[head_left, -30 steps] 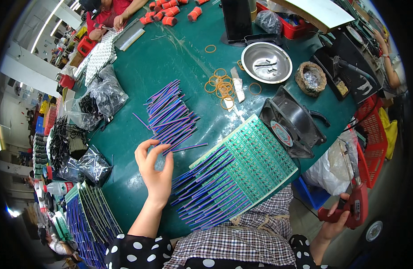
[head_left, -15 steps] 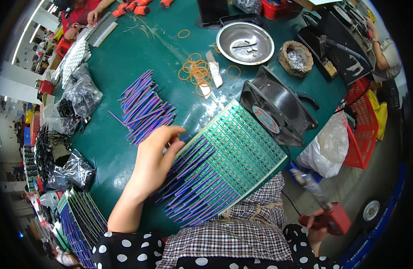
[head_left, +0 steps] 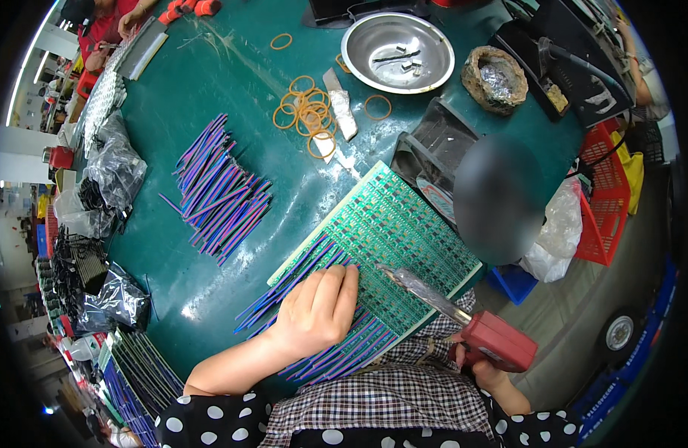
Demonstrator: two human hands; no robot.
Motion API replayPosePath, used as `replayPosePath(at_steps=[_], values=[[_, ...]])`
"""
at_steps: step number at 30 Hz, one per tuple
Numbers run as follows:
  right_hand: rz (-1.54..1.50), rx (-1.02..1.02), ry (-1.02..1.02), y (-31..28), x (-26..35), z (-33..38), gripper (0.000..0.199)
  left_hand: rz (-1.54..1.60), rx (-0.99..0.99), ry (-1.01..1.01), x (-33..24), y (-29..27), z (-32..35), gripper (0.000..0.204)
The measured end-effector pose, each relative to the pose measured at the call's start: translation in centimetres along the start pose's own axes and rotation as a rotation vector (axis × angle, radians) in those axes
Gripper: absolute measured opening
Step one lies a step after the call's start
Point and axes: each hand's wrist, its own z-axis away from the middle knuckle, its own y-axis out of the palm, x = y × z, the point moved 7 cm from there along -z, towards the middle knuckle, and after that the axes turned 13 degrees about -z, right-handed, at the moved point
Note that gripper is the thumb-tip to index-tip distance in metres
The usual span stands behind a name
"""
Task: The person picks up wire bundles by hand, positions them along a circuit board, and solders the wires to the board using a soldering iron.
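A green circuit board panel [head_left: 415, 231] lies tilted at the table's near edge, covered with rows of small parts. Blue and purple wires [head_left: 295, 276] run side by side off its lower left side. My left hand [head_left: 318, 310] is over these wires, its fingers pinched at their inner ends; the wire in the pinch is mostly hidden. With my right hand [head_left: 486, 369] I grip a red soldering gun [head_left: 501, 341] by its handle. Its long tip points up and left over the board, a little right of my left fingertips. A pile of loose wires [head_left: 228, 194] lies farther left.
Rubber bands [head_left: 307, 112], a metal bowl [head_left: 349, 56] and a rough round pot [head_left: 495, 81] are beyond the board. A black fan [head_left: 426, 153] stands against its far right, partly behind a blurred patch. Bags [head_left: 116, 168] line the left edge. A co-worker's hand [head_left: 127, 26] shows far left.
My left hand has moved right and nearer, from beside the loose wires onto the board. My right hand has brought the soldering gun up and left over the board.
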Motion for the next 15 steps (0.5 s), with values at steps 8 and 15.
replayPosePath(at_steps=[8, 15], values=[[0.491, 0.138, -0.223, 0.4, 0.6, -1.3, 0.071, -0.028, -0.009, -0.007, 0.0, 0.2, 0.0, 0.026], [0.702, 0.255, -0.492, 2.3, 2.2, -1.9, 0.069, -0.052, -0.002, 0.015, -0.3, 0.1, -0.2, 0.026]])
